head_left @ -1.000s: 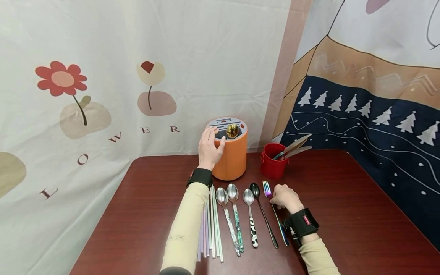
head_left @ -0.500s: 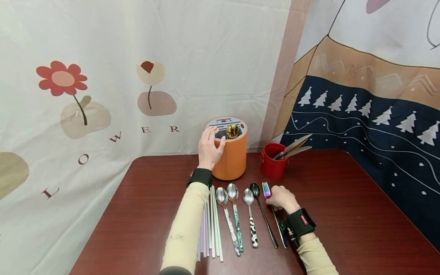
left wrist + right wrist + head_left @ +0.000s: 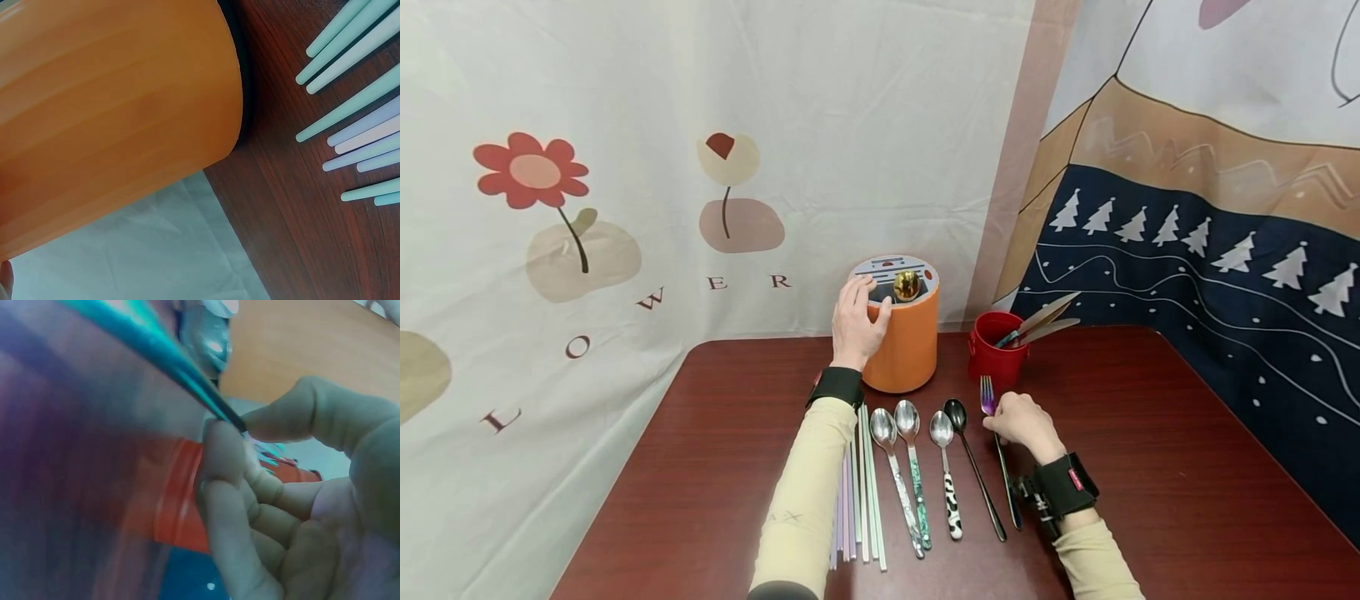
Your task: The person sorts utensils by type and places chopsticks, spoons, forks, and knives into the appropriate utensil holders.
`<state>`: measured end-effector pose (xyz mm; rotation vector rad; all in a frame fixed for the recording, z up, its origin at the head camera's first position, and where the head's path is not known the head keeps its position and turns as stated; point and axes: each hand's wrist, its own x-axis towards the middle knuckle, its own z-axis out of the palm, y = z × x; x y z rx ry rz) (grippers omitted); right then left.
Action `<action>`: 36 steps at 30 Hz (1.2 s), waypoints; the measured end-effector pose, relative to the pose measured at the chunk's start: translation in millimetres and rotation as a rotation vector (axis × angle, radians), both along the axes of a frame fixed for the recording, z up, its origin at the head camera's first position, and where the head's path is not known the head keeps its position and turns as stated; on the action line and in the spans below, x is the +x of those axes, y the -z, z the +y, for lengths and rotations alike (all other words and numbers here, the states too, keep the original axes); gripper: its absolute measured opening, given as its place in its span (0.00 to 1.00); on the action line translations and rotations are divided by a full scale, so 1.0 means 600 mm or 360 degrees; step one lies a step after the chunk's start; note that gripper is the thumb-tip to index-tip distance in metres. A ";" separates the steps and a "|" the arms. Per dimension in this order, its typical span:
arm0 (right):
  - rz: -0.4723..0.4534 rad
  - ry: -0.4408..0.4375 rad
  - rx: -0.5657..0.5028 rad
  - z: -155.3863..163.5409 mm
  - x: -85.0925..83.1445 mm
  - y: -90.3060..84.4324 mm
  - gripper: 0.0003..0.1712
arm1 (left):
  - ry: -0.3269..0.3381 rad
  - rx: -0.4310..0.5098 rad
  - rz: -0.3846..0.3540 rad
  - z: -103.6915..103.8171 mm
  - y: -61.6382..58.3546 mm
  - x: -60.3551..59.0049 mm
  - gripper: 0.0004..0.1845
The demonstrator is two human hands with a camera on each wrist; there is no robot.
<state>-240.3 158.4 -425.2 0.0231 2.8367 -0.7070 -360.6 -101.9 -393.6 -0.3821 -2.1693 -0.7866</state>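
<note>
With my right hand [image 3: 1021, 423], I pinch an iridescent fork [image 3: 1003, 467] by the neck between thumb and fingers. Its purple tines point away from me, toward the red bucket [image 3: 997, 358]. In the right wrist view the fork's handle [image 3: 169, 365] runs blurred out of the pinch to the upper left. My left hand [image 3: 857, 321] rests at the left side and top rim of an orange cylindrical container [image 3: 906, 350], its fingers spread and loosely bent. Only a fingertip [image 3: 5, 280] of it shows in the left wrist view, against the container's edge. A gold ball-shaped piece [image 3: 907, 286] sits in the container's top opening.
Left of the fork lie a black spoon [image 3: 973, 467], a spoon with a cow-pattern handle [image 3: 950, 492], two patterned-handle spoons [image 3: 916, 475] and several pastel chopsticks [image 3: 868, 500]. Several utensils [image 3: 1045, 321] lean in the red bucket. A printed cloth [image 3: 775, 167] hangs behind the table [image 3: 737, 433].
My right hand first shifts slightly left along the fork, then moves forward with it, so the tines now reach closer to the red bucket. My left hand stays at the orange container.
</note>
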 end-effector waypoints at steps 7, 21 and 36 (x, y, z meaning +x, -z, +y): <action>0.0219 -0.0012 -0.0182 0.009 0.004 -0.021 0.13 | -0.0003 0.0005 0.0001 0.000 0.002 -0.001 0.25; 0.0836 0.0110 -0.0575 -0.008 0.023 -0.061 0.06 | -0.0002 -0.0006 -0.0009 0.000 0.001 0.002 0.27; 0.1519 0.0403 -0.1283 -0.051 0.017 -0.092 0.08 | -0.0004 -0.0011 0.0013 0.002 0.000 0.003 0.26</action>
